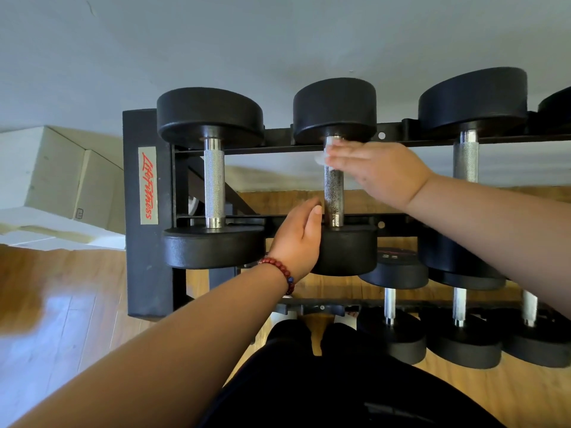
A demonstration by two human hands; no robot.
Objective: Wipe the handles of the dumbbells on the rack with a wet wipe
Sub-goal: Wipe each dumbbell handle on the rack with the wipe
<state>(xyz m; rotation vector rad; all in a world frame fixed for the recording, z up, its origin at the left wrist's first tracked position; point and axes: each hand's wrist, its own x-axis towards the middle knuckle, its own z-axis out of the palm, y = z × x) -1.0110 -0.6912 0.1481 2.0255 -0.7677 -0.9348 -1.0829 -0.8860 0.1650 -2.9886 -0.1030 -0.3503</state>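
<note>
The wooden floor (61, 304) and a grey wall (278, 41) fill the background. A black two-tier rack (145, 273) stands against the wall, with a red-lettered label (147, 185) on its left end post. Cardboard boxes (46, 174) lie on the floor to the left of the rack.

The upper tier carries a left dumbbell (213, 118), a middle dumbbell (335, 106) and a right dumbbell (472, 94). All three lie across the rails, with knurled metal handles between black heads. Further dumbbells (463, 350) lie on the lower tier, below and to the right.

The right hand (380, 173) reaches in from the right. Its fingers are extended and blurred, and they lie across the far end of the middle handle (333, 196), just below the far head. The thumb is hidden.

The left hand (298, 239) rests against the left side of the middle dumbbell's near head, and its thumb tip touches the near end of the handle. The fingers are hidden behind the head, so it cannot be told whether this hand is gripping.

The wet wipe (321, 158) shows as a white patch at the right hand's fingertips, pressed against the far end of the middle handle. The rest of the handle is bare.

A red beaded bracelet (279, 267) circles the left wrist.
</note>
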